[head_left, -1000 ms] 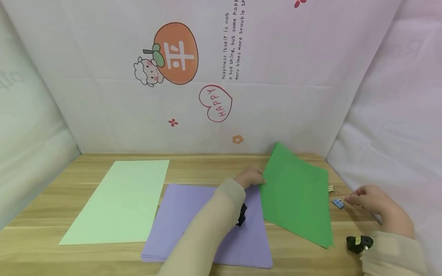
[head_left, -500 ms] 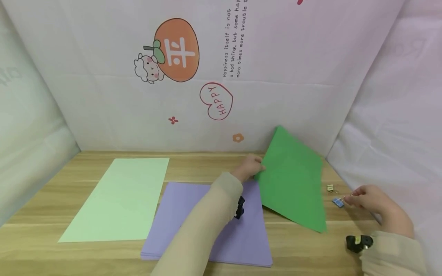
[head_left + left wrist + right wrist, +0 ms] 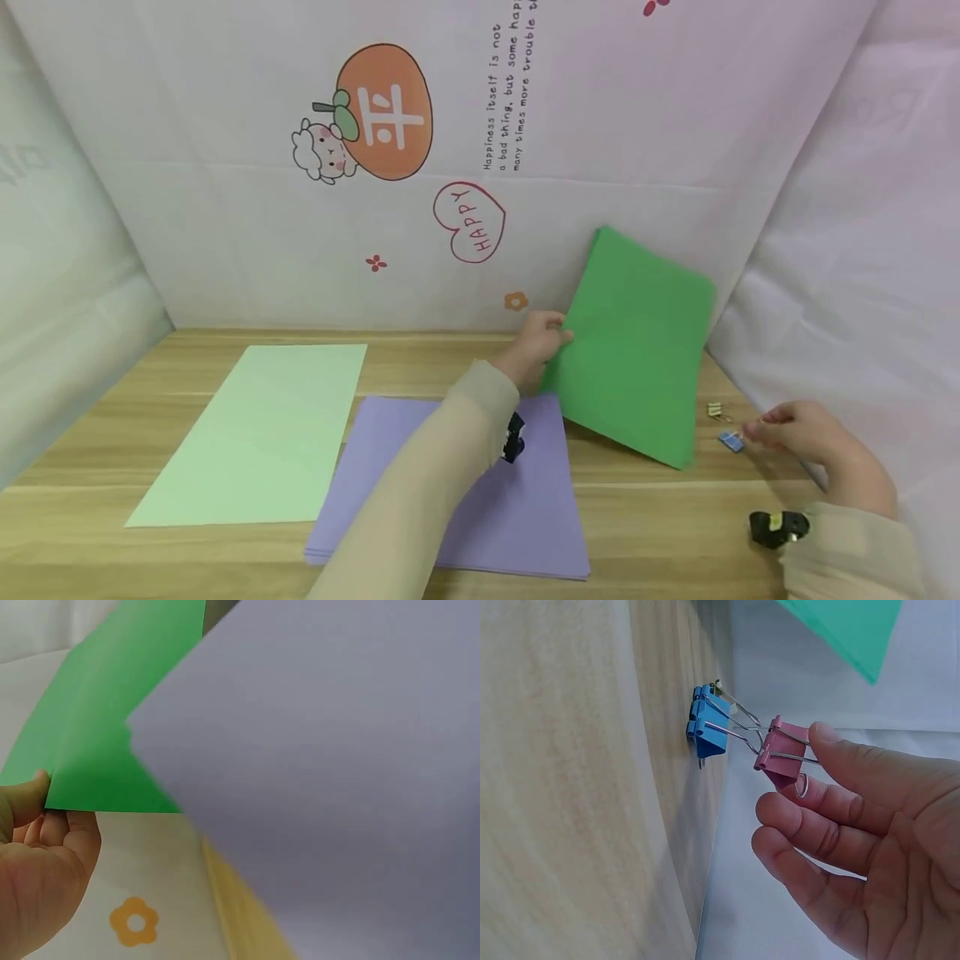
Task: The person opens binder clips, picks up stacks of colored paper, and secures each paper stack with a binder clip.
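My left hand [image 3: 535,346] pinches the left edge of some green paper [image 3: 633,350], thumb on the near face. The paper is raised off the table and tilted up in front of the back cloth. At the right, my right hand [image 3: 813,435] pinches a pink binder clip [image 3: 784,756] by its wire handles, seen clearly in the right wrist view. Just beyond it stands a blue binder clip [image 3: 708,726], with a yellow binder clip [image 3: 716,410] behind. In the left wrist view my left thumb and fingers [image 3: 52,825] hold the green paper's corner.
A stack of purple paper [image 3: 532,508] lies beneath my left forearm. Pale green paper [image 3: 258,433] lies to its left on the wooden table [image 3: 660,542]. White printed cloth [image 3: 225,233] rises at the back and both sides.
My left hand has moved up and slightly left, lifting the green paper higher off the table and away from the clips. My right hand has stayed nearly still with its clip.
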A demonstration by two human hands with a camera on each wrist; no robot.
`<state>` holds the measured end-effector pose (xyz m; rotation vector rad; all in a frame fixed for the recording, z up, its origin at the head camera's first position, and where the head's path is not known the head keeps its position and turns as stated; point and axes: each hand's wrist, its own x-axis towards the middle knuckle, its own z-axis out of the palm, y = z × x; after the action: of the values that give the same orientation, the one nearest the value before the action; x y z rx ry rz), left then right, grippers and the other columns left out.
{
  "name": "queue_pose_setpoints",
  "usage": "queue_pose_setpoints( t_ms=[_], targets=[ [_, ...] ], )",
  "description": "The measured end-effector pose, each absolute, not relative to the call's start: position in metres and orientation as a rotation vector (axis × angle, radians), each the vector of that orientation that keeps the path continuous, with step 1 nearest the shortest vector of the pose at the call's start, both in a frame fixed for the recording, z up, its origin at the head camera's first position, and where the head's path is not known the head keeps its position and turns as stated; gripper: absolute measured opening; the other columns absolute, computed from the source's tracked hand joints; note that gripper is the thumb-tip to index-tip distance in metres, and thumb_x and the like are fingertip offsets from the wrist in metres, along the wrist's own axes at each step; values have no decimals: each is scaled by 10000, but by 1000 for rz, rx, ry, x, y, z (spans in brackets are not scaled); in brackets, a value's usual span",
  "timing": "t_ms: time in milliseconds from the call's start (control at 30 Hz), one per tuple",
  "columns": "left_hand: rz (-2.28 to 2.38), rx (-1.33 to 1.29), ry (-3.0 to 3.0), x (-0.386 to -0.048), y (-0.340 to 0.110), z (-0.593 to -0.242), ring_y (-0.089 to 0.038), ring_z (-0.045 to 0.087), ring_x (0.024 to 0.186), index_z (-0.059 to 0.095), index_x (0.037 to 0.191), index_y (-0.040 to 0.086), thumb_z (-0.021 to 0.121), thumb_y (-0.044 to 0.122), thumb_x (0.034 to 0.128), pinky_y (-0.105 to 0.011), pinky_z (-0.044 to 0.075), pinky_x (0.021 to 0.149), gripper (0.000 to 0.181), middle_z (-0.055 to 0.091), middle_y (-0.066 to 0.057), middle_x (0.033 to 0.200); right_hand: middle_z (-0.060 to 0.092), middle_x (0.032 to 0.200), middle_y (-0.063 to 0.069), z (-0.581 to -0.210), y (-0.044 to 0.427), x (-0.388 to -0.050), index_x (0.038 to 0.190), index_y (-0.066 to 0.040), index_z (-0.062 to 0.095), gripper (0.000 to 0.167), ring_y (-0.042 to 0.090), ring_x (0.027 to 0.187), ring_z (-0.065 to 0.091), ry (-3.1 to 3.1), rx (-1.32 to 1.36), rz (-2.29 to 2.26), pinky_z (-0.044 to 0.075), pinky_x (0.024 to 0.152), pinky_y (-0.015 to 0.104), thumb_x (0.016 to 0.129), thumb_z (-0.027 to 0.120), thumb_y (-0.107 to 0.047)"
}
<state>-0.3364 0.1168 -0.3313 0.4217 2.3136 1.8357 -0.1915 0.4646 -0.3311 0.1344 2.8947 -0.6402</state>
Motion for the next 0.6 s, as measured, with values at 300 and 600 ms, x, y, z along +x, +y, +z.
queue_pose_setpoints(
  t_ms=[300,600],
  targets=[
    [1880,368,2440,-346,107,-318,-289,610,1237,593,1343,7,637,108,966,-361,513,1018,393,621,-170,1355,666,989,305,-323,468,-193,1141,236,527,675,321,850,664,2931,126,-650,523,782,550,977,610,-413],
    [2071,253,2431,-344,104,-319,-272,590,1263,592,1337,-1,646,79,954,-337,485,1059,395,621,-149,1355,702,976,258,-312,459,-187,1120,199,573,568,264,836,649,2975,88,-629,527,740,480,1001,586,-357]
  ],
)
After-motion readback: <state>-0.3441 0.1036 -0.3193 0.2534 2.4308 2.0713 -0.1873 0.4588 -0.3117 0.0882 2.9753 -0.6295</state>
